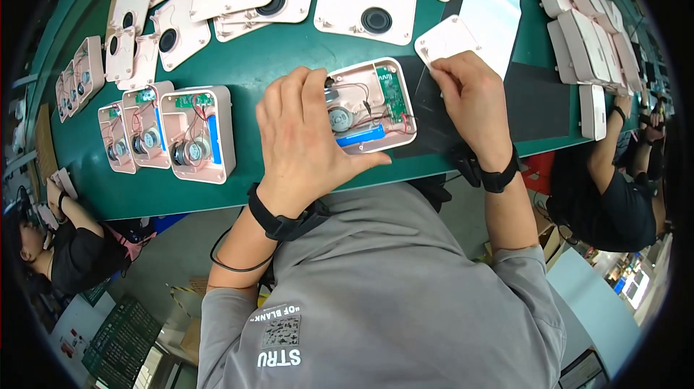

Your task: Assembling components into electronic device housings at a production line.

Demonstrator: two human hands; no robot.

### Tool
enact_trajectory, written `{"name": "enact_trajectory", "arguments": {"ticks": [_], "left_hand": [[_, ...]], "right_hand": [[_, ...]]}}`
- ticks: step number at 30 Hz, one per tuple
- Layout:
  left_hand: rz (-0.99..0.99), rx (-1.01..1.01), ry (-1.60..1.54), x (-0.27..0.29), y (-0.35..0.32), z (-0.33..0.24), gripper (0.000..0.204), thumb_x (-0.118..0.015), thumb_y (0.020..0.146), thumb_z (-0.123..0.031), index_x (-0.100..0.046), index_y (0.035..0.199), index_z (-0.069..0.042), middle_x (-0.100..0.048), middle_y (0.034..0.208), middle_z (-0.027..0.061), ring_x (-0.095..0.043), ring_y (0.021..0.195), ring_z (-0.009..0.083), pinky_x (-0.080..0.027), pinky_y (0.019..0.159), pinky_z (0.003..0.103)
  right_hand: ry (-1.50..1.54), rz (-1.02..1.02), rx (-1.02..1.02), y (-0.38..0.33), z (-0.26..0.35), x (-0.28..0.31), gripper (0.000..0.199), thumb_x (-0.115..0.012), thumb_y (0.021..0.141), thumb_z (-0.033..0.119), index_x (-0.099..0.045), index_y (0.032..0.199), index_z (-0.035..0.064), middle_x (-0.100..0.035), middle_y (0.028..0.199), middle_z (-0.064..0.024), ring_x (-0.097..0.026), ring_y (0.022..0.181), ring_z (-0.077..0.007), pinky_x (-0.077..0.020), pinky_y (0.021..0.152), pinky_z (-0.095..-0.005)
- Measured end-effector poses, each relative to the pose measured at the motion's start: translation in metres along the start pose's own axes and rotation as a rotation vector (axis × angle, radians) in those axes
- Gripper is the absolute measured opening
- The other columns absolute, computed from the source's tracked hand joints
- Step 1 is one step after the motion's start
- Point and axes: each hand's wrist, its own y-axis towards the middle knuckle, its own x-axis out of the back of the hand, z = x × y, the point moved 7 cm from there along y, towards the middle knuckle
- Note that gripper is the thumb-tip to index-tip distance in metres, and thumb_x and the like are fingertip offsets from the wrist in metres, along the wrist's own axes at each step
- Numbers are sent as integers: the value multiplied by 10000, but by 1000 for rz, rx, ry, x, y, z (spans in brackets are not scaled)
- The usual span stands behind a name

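Note:
Straight in front of me lies an open pale pink housing (413, 123), with a green circuit board (392, 94), a round speaker, a blue battery (361, 135) and thin red and black wires inside. My left hand (300, 125) spans its left end, fingers at the far side and thumb along the near edge, covering part of it. To the right, my right hand (473, 92) pinches the near edge of a pale pink cover plate (450, 36), fingertips curled over it. That plate slants beside the housing, apart from it.
Three open housings (224, 129) with wired parts stand at the left, more at the far left. Several cover plates with black round pieces (365, 9) spread across the back. Closed pink units (582, 45) are stacked right. A dark mat (538, 100) and white sheet lie nearby. Co-workers sit at both sides.

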Motion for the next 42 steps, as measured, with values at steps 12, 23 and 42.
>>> {"name": "enact_trajectory", "arguments": {"ticks": [12, 23, 42], "left_hand": [[-214, -173, -233, -1, 0, 4, 695, -934, 750, -323, -647, 1335, -83, -560, 1471, 168, -491, 1387, 426, -344, 1141, 540], [-256, -133, -282, -7, 6, -1, 140, -852, 817, -132, -814, 953, -132, -673, 1349, 83, -584, 1299, 323, -354, 1130, 526], [-304, -104, -237, -13, 1, -1, 99, -846, 827, -142, -808, 918, -154, -663, 1369, 68, -583, 1296, 313, -313, 1142, 604]], "right_hand": [[44, 339, 371, -12, 87, 17, 285, -759, 803, 28, -740, 1088, 41, -689, 1242, -90, -658, 1034, -255, -558, 820, -376], [-308, 690, 726, -4, 94, 0, 180, -677, 831, 92, -709, 996, 28, -675, 1183, -71, -642, 982, -255, -527, 810, -369], [-23, 220, 329, -23, 99, -17, 207, -791, 799, 20, -757, 1001, 50, -651, 1011, -51, -616, 848, -252, -541, 679, -375]]}}
